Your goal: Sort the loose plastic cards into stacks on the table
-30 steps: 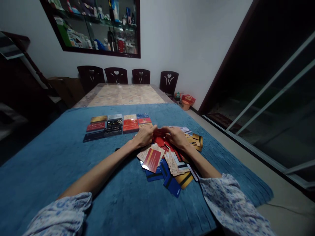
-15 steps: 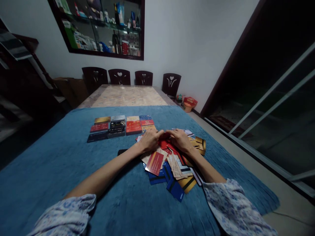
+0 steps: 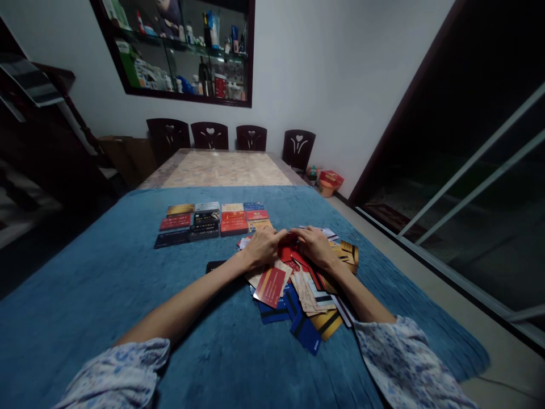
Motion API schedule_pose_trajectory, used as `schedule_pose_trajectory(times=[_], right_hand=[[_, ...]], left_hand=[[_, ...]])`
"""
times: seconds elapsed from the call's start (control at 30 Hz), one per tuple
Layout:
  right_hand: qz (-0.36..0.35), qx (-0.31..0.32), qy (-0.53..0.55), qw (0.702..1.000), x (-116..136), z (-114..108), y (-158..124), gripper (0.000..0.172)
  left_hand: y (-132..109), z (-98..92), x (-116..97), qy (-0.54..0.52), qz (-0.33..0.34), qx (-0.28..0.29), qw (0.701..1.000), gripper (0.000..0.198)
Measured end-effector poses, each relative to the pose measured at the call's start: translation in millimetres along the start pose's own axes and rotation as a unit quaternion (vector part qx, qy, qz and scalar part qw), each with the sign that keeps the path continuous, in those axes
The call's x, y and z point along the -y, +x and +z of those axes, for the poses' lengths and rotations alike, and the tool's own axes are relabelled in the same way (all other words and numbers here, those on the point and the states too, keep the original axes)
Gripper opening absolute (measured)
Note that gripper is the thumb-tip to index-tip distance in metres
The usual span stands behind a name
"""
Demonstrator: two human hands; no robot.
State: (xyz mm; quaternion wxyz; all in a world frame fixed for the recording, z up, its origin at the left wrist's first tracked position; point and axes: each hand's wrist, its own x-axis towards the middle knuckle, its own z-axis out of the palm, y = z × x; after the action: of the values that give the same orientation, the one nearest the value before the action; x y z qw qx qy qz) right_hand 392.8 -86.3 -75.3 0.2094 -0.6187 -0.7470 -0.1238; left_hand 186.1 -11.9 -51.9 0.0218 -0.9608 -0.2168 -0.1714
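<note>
My left hand [image 3: 264, 245] and my right hand [image 3: 315, 245] meet above a loose heap of cards, fingers curled and thumbs close together. Between their fingertips they grip a red card [image 3: 290, 237], mostly hidden by the fingers; whether it is one card or several I cannot tell. Just below lie more red cards. Nearer me, a red card with a gold stripe [image 3: 271, 287] rests on beige cards [image 3: 307, 291]. Blue cards [image 3: 307, 334] and a gold card with a black stripe [image 3: 327, 324] spread out at the near edge.
Left of the heap, cards stand sorted in neat rows of stacks, among them a black stack [image 3: 203, 229] and a red-orange stack [image 3: 234, 222]. A blue cloth [image 3: 106, 267] covers the near table. Dark chairs [image 3: 209, 135] line the far end. A black object [image 3: 214, 265] lies partly behind my left forearm.
The whole view has shifted slightly, with things appearing a little lower and to the right. My hands keep nearly the same grip, their fingertips slightly closer over the red card.
</note>
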Motion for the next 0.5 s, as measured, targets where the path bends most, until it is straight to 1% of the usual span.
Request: schedule_pose_trajectory(times=[0.33, 0.5], right_hand=[[0.012, 0.019, -0.012, 1.000, 2.4, -1.9, 1.6, 0.043], [0.033, 0.008, -0.010, 0.999, 2.2, 1.3, -0.1, 0.043]], left_hand=[[-0.4, -3.2, -1.3, -0.032, -0.009, 0.004, 0.999, 0.030], [-1.5, -6.6, -3.4, -0.028, -0.016, 0.012, 0.999, 0.030]])
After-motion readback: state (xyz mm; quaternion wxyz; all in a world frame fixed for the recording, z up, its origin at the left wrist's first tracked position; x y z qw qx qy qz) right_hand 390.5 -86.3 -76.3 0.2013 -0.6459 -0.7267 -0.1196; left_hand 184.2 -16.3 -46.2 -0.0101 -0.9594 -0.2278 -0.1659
